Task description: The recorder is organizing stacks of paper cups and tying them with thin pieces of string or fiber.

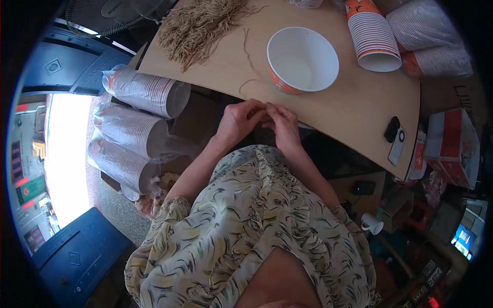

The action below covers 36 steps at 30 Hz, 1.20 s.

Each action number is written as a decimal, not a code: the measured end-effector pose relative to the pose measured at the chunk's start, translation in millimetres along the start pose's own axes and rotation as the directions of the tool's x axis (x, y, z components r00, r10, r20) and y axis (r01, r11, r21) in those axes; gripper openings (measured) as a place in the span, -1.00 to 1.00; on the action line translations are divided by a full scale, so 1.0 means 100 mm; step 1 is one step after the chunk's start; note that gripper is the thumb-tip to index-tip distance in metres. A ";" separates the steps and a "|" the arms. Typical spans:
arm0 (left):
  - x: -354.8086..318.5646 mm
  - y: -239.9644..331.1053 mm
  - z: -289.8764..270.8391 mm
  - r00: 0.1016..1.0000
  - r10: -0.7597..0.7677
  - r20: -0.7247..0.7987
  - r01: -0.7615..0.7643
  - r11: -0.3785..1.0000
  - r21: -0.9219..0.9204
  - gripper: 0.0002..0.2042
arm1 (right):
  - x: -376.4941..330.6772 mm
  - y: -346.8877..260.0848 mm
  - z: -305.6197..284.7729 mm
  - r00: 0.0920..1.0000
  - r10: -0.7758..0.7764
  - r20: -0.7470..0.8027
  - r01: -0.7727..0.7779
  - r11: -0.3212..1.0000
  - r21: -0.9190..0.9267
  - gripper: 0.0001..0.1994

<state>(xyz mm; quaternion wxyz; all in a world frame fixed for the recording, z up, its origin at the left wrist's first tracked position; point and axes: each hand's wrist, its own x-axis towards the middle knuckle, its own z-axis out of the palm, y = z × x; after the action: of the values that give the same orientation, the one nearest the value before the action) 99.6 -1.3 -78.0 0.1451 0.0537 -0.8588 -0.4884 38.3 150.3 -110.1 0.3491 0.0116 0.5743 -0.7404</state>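
Observation:
Just in front of the table's near edge, my left hand and my right hand meet with their fingertips pinched together. Whatever sits between the fingers is too small to make out. Beyond them on the wooden table stands a large white paper bucket with an orange lower side, its inside facing me. A thin brown strand lies left of the bucket, and a shorter curved one rests by the edge close to my left hand. Farther back is a tangled heap of brown strings.
Stacked paper buckets lie at the back right beside plastic-wrapped stacks. More wrapped stacks lie at the left below table height. A phone and a small black object are near the right edge. A fan stands far left.

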 end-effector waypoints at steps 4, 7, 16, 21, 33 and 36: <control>0.24 -0.07 -0.18 0.998 0.044 0.037 -0.047 0.995 0.082 -0.73 | 0.01 -0.04 -0.08 1.000 0.016 -0.022 -0.014 0.996 0.090 -0.74; 0.48 -0.34 -0.17 0.973 0.227 0.045 -0.231 0.939 0.254 -0.68 | 0.04 -0.12 -0.04 0.996 0.089 0.031 -0.094 0.968 0.231 -0.74; 0.83 -0.83 -0.09 0.941 0.291 0.171 -0.332 0.704 0.628 -0.56 | 0.02 -0.15 -0.10 0.986 0.071 0.152 -0.114 0.947 0.299 -0.75; 1.42 -1.14 -0.10 0.938 0.294 0.185 -0.336 0.629 0.701 -0.49 | -0.63 -0.51 -0.25 0.998 0.017 0.062 -0.009 0.991 -0.137 -0.78; 2.27 -0.72 -0.43 0.997 0.067 0.043 -0.075 0.614 0.786 -0.55 | -1.66 -0.63 -0.64 0.991 -0.010 -0.133 -0.030 0.955 -0.294 -0.80; 1.64 -0.38 -0.64 0.937 0.299 -0.182 -0.095 0.719 0.689 -0.75 | -1.61 -0.78 -0.44 0.979 -0.081 -0.188 0.017 0.947 -0.322 -0.80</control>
<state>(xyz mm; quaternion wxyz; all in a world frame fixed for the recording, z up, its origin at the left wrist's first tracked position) -38.9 -112.3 -47.2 0.2877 0.0783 -0.9475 -0.1156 101.5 276.4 7.8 0.2688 0.0146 0.7182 -0.6417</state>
